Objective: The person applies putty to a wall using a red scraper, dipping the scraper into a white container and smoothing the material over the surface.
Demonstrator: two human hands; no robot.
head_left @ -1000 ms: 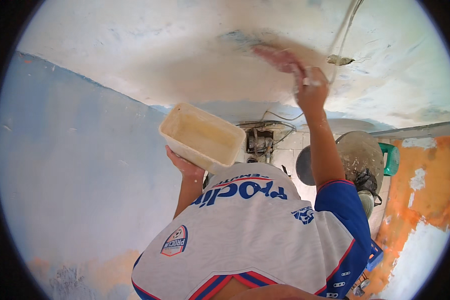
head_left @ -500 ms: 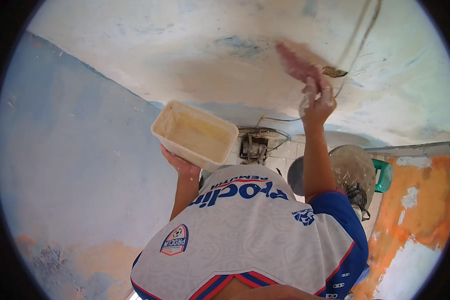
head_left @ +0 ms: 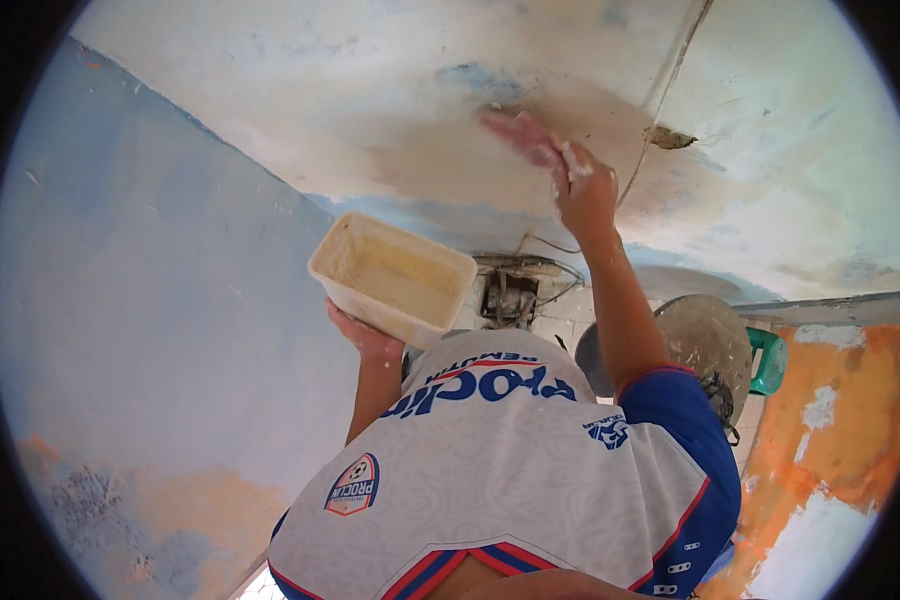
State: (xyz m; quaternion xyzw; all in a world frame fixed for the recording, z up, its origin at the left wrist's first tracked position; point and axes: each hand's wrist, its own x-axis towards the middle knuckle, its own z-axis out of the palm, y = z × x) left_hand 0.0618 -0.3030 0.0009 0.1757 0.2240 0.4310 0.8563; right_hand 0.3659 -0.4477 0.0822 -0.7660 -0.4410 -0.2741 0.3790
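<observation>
My left hand (head_left: 364, 333) supports a rectangular cream plastic tub (head_left: 395, 318) from beneath and the side. Pale, watery-looking material coats the tub's inside. Up at the patchy white and blue wall (head_left: 390, 110), my right hand (head_left: 588, 192) grips a reddish flat putty spreader (head_left: 522, 138). White smears mark the fingers. The spreader's far edge lies at or very near the wall surface, beside a bluish patch; whether it touches cannot be told. To the right of the spreader is a ragged brown hole (head_left: 670, 138) in the wall.
A thin cable (head_left: 662, 95) runs down the wall to an open junction box (head_left: 510, 297) with loose wires. Below right are a round, splattered grey surface (head_left: 705, 340) and a green plastic object (head_left: 768, 360). A blue wall (head_left: 170, 260) stands left, an orange patchy surface (head_left: 850, 400) right.
My right hand has swept left across the wall with the spreader, away from the hole. The cable hangs further left than before. My left hand and the tub have barely shifted.
</observation>
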